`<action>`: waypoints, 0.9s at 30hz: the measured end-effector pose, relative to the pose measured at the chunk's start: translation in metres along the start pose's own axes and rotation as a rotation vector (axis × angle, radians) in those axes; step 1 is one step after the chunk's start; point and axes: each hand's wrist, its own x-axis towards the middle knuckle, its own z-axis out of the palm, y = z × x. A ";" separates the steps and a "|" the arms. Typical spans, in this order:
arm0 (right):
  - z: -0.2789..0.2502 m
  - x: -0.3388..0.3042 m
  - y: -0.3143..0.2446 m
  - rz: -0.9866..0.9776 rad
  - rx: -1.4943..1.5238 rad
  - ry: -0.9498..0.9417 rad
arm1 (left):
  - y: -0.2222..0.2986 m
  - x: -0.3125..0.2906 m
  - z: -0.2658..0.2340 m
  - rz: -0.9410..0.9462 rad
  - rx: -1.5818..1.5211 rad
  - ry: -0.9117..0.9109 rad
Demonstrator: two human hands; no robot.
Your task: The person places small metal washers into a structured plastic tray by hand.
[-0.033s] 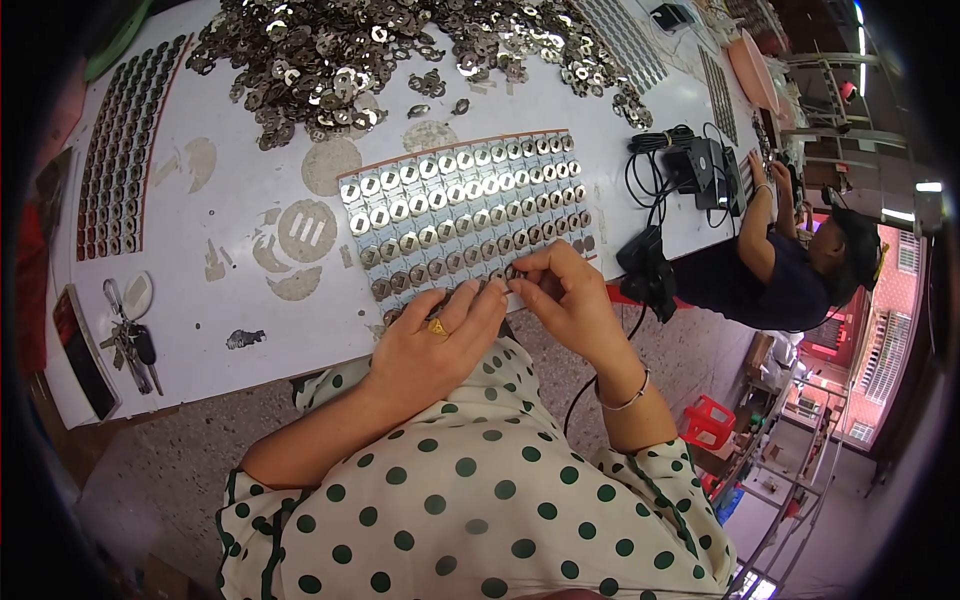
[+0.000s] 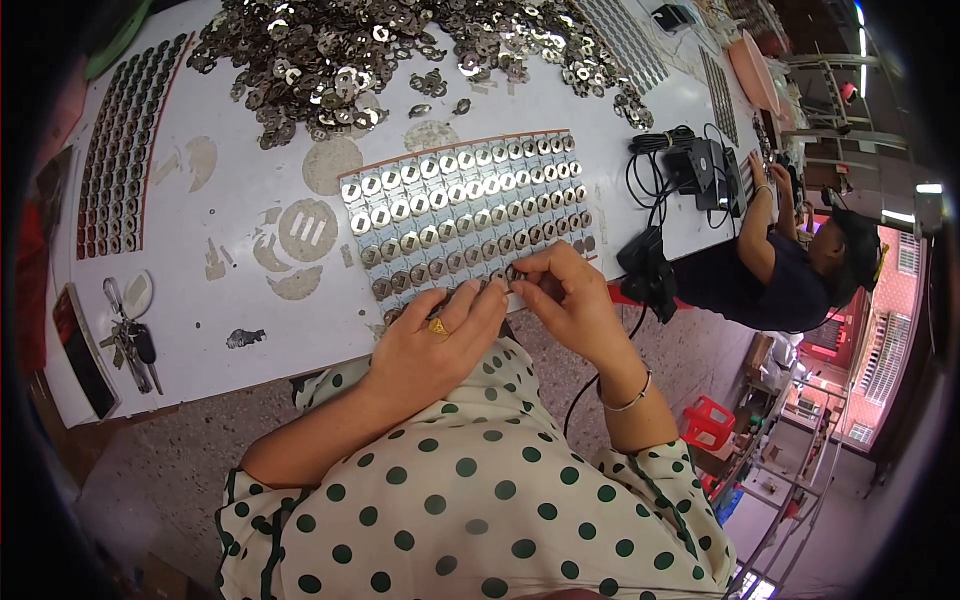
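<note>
A flat panel (image 2: 420, 215) lies at the table's near edge, covered with rows of round, shiny metal pieces with diamond-shaped centres. Over its near edge rests my left hand (image 2: 440, 335), fingers stretched out and a yellow ring on one. Its fingertips touch the nearest row, and the palm hides part of that row. Close beside them, my right hand (image 2: 572, 300) pinches a small metal disc (image 2: 515, 274) between thumb and forefinger at the panel's near right part. The fingers partly cover this disc.
Loose metal pieces (image 2: 330, 75) form a large heap at the back. Another filled panel (image 2: 125, 150) stands left, near keys (image 2: 130, 340) and a phone (image 2: 85, 350). A black device with cables (image 2: 700, 170) sits right. Beyond it a co-worker (image 2: 790, 260) works at the table.
</note>
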 end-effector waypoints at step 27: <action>-0.021 0.090 -0.005 0.047 0.521 -0.012 | -0.003 0.008 -0.005 -0.041 0.076 -0.103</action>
